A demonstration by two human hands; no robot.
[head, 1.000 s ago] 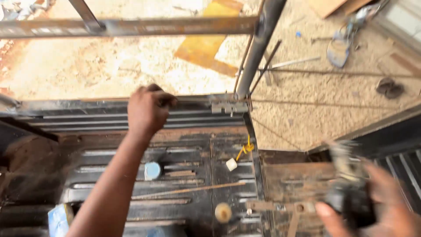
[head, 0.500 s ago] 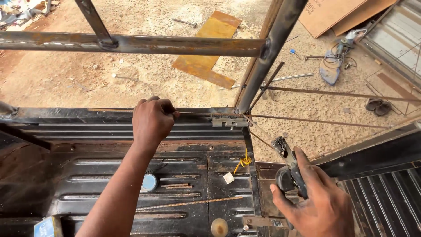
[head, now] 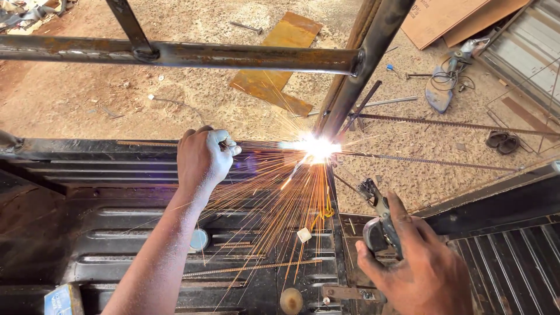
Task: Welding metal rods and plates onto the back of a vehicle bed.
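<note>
My left hand (head: 204, 158) grips the top edge of a dark ribbed metal panel (head: 87, 169). My right hand (head: 417, 262) holds a welding electrode holder (head: 378, 219), its thin rod reaching up and left to a bright white arc (head: 315, 149). The arc burns where the panel's top corner meets a rusty upright steel pipe (head: 361, 76). Orange sparks (head: 274, 204) shower down over the panel below.
A rusty horizontal pipe (head: 186, 55) crosses above and joins the upright. Thin steel rods (head: 443, 123) stretch right from the joint. On the sandy ground lie a rusty plate (head: 274, 58), cardboard sheets (head: 449, 20), a tool with cable (head: 443, 81) and sandals (head: 501, 142). Corrugated sheet (head: 501, 268) lies at right.
My right hand brought the electrode holder up and the rod to the corner joint; an arc struck there and sparks now fly. My left hand kept its grip on the panel edge.
</note>
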